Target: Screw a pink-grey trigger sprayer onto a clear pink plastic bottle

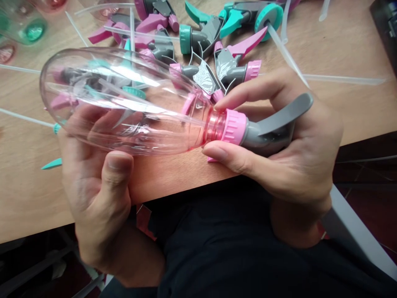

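Note:
A clear plastic spray bottle (124,103) lies sideways in front of me, its base to the left. My left hand (99,194) is wrapped round its body from below, thumb on the near side. A pink collar (234,126) with a grey spray head (279,124) sits on the bottle's neck. My right hand (294,149) grips that head, with forefinger and thumb pinching the pink collar. A thin dip tube shows inside the bottle.
Several loose pink, teal and grey spray heads (198,37) with clear tubes lie heaped on the wooden table (341,45) behind the bottle. Other clear bottles (21,20) stand at the far left. The table's near edge runs below my hands, above my dark lap.

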`<state>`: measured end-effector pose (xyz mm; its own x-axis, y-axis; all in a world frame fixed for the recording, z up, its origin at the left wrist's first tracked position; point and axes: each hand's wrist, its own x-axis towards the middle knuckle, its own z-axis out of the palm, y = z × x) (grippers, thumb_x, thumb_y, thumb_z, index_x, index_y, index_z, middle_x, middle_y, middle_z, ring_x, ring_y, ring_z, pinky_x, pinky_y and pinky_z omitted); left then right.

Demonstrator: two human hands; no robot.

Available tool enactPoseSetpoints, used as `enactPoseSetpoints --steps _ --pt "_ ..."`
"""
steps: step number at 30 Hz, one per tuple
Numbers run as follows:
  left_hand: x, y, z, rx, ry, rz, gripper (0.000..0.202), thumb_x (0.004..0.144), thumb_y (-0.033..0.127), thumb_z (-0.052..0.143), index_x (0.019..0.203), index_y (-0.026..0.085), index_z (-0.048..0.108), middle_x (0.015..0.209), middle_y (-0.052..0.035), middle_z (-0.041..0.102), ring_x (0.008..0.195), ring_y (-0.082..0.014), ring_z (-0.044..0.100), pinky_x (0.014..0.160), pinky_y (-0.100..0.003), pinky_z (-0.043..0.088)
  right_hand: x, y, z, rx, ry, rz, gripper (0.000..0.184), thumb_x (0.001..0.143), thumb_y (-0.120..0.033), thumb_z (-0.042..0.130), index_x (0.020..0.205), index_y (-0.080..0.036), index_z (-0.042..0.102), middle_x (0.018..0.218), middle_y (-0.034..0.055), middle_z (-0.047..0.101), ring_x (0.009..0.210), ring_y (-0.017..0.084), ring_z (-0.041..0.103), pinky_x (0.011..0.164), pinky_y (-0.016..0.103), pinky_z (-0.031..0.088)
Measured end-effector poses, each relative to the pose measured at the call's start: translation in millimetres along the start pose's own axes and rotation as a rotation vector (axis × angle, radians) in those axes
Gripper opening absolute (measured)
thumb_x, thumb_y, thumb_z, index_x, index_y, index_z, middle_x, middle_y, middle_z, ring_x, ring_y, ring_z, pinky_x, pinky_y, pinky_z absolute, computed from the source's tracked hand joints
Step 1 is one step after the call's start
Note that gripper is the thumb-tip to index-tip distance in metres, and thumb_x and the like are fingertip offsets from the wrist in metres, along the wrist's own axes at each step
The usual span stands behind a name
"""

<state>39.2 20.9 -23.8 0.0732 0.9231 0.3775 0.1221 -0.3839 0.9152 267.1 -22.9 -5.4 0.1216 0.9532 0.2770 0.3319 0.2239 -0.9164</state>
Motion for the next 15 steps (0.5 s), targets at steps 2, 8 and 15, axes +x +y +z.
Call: enactPoseSetpoints --steps 2,8,15 --pt "-0.9 -1.6 0.3 0.006 0.024 0.024 0.052 0.087 0.057 0.083 0.132 0.032 0.072 0.137 -0.0005 0.072 0.151 -0.0302 0.054 0.130 -0.054 0.042 0.6 0.1 -0.2 -0.012 -0.006 -0.005 0.036 0.083 -0.047 0.093 0.102 -0.028 0.068 0.112 0.0012 0.078 0.111 0.032 0.080 0.083 0.041 0.074" --pt "-2.8 1.1 1.9 0.004 0.013 -0.024 0.049 0.088 0.055 0.084 0.131 0.034 0.073 0.137 0.0036 0.071 0.155 -0.0275 0.051 0.132 -0.047 0.042 1.6 1.6 -0.6 0.046 -0.046 -0.037 0.033 0.087 -0.043 0.090 0.101 -0.027 0.065 0.100 -0.0008 0.078 0.094 0.026 0.083 0.077 0.038 0.073" --pt "-2.9 4.1 5.7 -0.006 0.029 -0.017 0.046 0.091 0.054 0.080 0.130 0.031 0.073 0.137 0.0016 0.070 0.151 -0.0299 0.055 0.133 -0.051 0.040 3.0 -2.1 -3.4 -0.025 -0.073 -0.026 0.040 0.085 -0.052 0.089 0.102 -0.025 0.066 0.120 0.0070 0.075 0.097 0.029 0.081 0.073 0.038 0.069"
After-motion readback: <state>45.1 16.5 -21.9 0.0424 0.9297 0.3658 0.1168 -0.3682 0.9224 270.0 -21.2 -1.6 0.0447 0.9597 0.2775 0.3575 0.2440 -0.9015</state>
